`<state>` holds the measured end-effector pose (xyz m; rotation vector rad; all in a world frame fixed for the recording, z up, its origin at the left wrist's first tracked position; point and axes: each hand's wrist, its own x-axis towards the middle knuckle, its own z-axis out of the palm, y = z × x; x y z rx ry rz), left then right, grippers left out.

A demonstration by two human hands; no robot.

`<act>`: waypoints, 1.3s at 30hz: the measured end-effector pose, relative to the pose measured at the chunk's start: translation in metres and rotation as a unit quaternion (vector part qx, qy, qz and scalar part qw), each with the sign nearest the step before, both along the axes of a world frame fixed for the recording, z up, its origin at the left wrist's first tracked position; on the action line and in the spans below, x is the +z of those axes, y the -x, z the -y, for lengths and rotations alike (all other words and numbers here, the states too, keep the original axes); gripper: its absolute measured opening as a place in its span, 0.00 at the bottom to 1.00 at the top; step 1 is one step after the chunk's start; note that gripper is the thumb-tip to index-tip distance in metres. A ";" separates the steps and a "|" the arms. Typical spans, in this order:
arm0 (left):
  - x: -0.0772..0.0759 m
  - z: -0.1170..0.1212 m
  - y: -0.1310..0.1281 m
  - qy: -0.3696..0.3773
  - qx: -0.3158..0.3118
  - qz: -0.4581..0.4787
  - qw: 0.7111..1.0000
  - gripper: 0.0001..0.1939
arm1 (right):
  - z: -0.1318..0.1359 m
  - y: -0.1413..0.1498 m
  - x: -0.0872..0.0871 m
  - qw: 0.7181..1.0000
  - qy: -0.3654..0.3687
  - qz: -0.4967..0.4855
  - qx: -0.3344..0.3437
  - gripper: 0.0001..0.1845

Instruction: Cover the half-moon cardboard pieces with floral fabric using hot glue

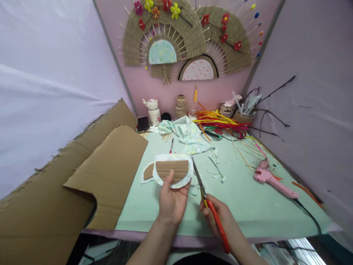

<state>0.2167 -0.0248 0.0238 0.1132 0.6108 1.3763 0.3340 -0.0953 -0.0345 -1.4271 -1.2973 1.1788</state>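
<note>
My left hand [174, 197] grips a half-round cardboard piece [171, 170] bordered by pale floral fabric, thumb on its face and fingers beneath. Behind it on the table lies a second, similar fabric-edged cardboard piece [148, 171], partly covered. In my right hand [216, 213] is a pair of scissors [204, 193] with red and yellow handles. Its blades point up and away, tips close to the right edge of the fabric border. The blades look nearly closed. Small fabric scraps [217, 165] lie to the right of the blades.
Cardboard sheets [116, 173] lean over the left side. A pink glue gun [273, 180] with a cord lies right. Crumpled floral fabric [190, 132], a white bottle [153, 111], twine spool [181, 106] and coloured pipe cleaners [220, 120] sit at the back. Woven fans [162, 33] hang on the wall.
</note>
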 end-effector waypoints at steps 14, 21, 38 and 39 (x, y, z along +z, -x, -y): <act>-0.005 0.004 -0.003 -0.011 -0.030 -0.070 0.997 0.21 | 0.004 -0.005 -0.007 0.998 -0.006 -0.031 0.046 0.35; -0.006 0.007 -0.001 -0.013 -0.056 -0.070 0.996 0.20 | 0.006 -0.008 -0.002 0.999 0.014 -0.012 0.038 0.30; -0.011 0.007 0.012 -0.025 -0.106 -0.089 0.990 0.27 | 0.008 -0.020 0.007 0.998 0.067 -0.005 0.020 0.19; -0.011 0.006 0.013 -0.025 -0.110 -0.090 0.990 0.27 | 0.009 -0.022 0.008 0.998 0.065 -0.001 0.022 0.20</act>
